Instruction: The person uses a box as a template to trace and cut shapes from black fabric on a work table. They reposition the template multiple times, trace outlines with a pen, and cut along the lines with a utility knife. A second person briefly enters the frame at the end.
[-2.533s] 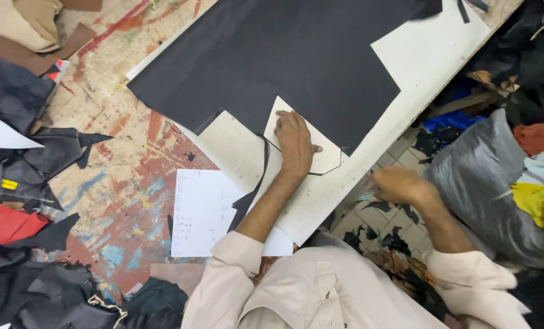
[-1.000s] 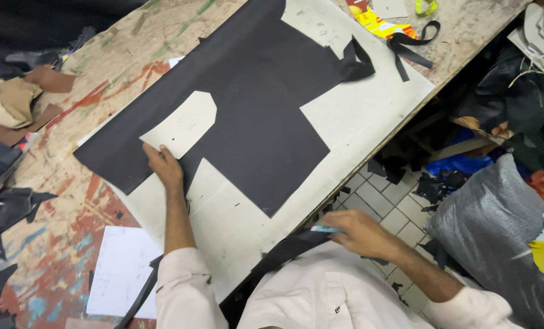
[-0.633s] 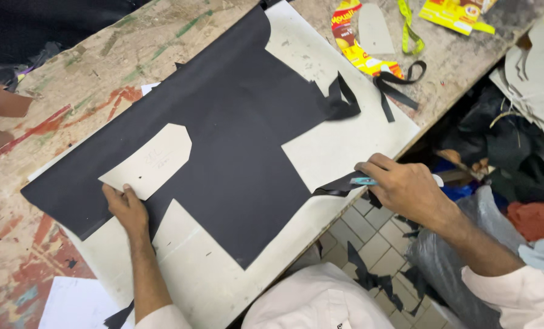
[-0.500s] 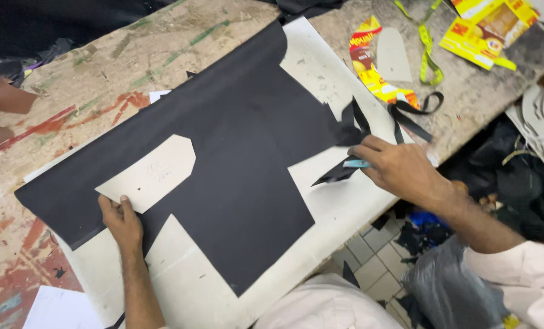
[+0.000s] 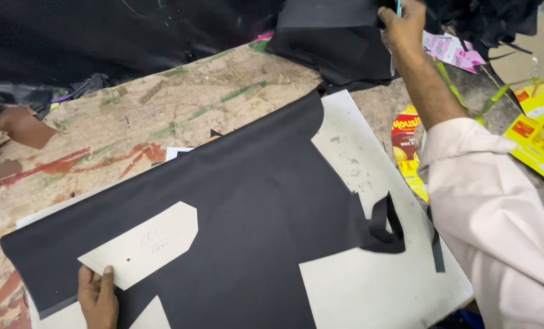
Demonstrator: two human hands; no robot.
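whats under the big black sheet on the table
A white cutting board lies under the black sheet, showing at its right and lower edges. How far it runs beneath is covered. A pale paper pattern lies on top.

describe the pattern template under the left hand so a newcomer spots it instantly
Start at the big black sheet spread over the white cutting board. Near its lower left lies a pale card template, pinned by the left hand. It is the only light, five-sided piece lying on the black.
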